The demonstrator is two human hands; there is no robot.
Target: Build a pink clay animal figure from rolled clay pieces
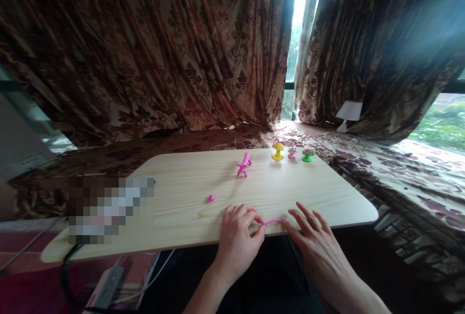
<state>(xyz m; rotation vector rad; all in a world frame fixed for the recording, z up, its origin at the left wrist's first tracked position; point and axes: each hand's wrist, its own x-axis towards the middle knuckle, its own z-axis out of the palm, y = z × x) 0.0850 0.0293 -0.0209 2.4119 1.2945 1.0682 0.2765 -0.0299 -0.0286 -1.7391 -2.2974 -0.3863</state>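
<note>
Head view: 2 hands at 1 thin pink strand (pixel 272 221), by the near edge of the table (pixel 178 227).
Left hand (pixel 240 231): thumb and forefinger pinched on the strand's left end. Right hand (pixel 316 239): fingers loosely spread, innermost digit at the strand's right end; firmness of contact cannot be told. Strand spans the gap between hands. Beyond: 1 pink lump (pixel 211 198), 1 pink figure (pixel 244 164).

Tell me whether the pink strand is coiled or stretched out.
Stretched out: the pink strand runs as a thin, slightly bent line from left hand to right hand.
</note>
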